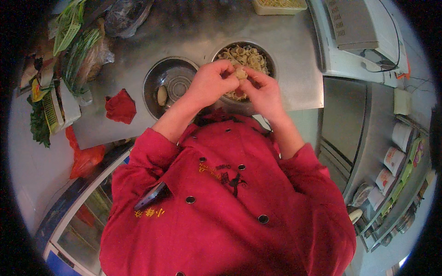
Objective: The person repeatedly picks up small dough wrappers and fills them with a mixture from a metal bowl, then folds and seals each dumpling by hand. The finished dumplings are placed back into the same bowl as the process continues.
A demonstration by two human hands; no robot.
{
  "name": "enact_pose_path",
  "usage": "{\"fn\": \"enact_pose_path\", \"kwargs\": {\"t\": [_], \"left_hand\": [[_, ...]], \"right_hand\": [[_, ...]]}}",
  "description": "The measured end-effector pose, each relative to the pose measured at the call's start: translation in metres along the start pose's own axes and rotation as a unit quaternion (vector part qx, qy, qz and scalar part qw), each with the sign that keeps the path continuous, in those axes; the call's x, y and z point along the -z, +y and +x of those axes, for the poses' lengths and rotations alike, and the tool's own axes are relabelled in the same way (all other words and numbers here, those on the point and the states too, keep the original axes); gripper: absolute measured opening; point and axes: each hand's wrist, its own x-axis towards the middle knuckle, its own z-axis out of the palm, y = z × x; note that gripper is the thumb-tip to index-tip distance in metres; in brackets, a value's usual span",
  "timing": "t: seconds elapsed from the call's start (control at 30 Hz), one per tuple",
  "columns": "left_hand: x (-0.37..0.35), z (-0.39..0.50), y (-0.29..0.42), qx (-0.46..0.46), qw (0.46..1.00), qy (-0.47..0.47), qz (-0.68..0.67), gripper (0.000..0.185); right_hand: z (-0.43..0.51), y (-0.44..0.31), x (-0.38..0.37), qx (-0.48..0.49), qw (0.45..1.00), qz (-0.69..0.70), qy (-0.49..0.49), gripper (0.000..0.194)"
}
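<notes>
Above a steel bowl (272, 69) of pale, ring-shaped food pieces (247, 55), both hands meet on one small, yellowish food piece (241, 74). My left hand (211, 82) pinches it from the left with thumb and fingers. From the right, the fingertips of my right hand (263, 90) grip the same piece. A second steel bowl (148, 84) stands to the left, partly behind my left forearm. Inside that one lies a single tan, oval item (162, 95), which might be a potato. My hands and wrists cover the front part of the full bowl.
On the steel table (179, 31) lies a crumpled red cloth (121, 106). Leafy greens (81, 51), plastic bags (126, 17) and baskets (51, 110) crowd the left side. A rectangular tub (279, 8) of shredded food stands at the back. The table's right edge borders a white appliance (359, 58).
</notes>
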Motion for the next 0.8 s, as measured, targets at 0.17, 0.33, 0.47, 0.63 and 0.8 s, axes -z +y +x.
{"fn": "enact_pose_path", "kwargs": {"t": [0.17, 0.33, 0.47, 0.63, 0.8], "left_hand": [[-0.002, 0.001, -0.006, 0.024, 0.998, -0.028, -0.059, 0.015], [-0.013, 0.001, -0.015, 0.066, 0.974, 0.011, -0.217, 0.017], [-0.016, 0.001, -0.021, 0.015, 0.994, 0.052, -0.096, 0.023], [-0.023, -0.002, -0.016, -0.059, 0.993, 0.097, 0.044, 0.023], [-0.026, -0.003, -0.013, -0.079, 0.987, 0.134, 0.05, 0.019]], "right_hand": [[0.004, 0.012, 0.01, 0.01, 0.995, 0.084, -0.054, 0.035], [0.01, 0.013, 0.007, -0.028, 0.95, 0.304, -0.07, 0.04], [0.01, 0.009, 0.0, -0.02, 0.98, 0.197, -0.005, 0.036], [0.011, 0.009, -0.005, -0.037, 0.994, 0.102, 0.023, 0.038], [0.011, 0.008, -0.006, -0.02, 0.984, 0.169, 0.042, 0.039]]}}
